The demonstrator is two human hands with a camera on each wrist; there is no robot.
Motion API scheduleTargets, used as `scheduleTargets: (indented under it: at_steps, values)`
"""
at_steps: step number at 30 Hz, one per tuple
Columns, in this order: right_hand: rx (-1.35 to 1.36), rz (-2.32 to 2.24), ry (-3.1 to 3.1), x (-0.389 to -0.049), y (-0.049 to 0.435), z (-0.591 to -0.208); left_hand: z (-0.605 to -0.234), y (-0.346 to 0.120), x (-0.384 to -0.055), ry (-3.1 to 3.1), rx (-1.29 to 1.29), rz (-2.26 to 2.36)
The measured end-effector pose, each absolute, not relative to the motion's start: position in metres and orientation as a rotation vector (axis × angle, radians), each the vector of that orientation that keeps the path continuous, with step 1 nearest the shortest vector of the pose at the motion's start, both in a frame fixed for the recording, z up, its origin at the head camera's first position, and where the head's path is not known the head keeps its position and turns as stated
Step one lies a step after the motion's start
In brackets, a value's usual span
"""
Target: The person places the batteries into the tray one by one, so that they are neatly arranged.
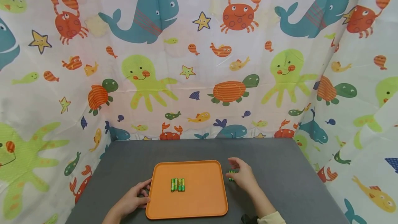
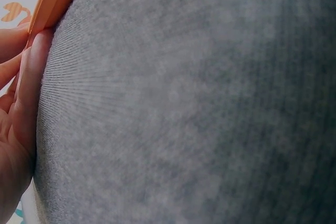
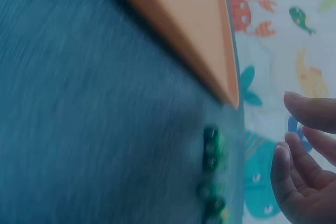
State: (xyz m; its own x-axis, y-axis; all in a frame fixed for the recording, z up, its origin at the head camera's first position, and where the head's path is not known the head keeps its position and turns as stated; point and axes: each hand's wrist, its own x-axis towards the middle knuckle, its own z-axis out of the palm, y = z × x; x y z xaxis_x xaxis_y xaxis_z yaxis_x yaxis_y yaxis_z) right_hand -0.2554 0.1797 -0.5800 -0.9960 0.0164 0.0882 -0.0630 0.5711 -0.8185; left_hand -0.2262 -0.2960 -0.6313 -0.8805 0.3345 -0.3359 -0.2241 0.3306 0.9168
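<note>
Counted four green batteries lying side by side on orange tray, between both hands' fingers, nearer the left. Noted more green batteries off the tray, close by the right fingertips; too blurred to count. Recorded dark grey tabletop beneath both hands, reaching away past the fingertips to white curtain printed with sea animals, hung ahead and to either side. Observed right hand with thumb and fingers parted in a loose arch, holding nothing, apart from the batteries in right wrist view. Observed left hand with thumb and fingers spread, slightly bent, touching the tray's left edge.
</note>
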Motion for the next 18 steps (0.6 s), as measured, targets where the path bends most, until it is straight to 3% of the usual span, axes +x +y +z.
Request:
scheduleTargets:
  at_steps: [18]
  values:
    - [-0.154,1.25,-2.835,-0.252,0.237,-0.603,-0.628,-0.295,-0.223,2.132,0.096,1.575]
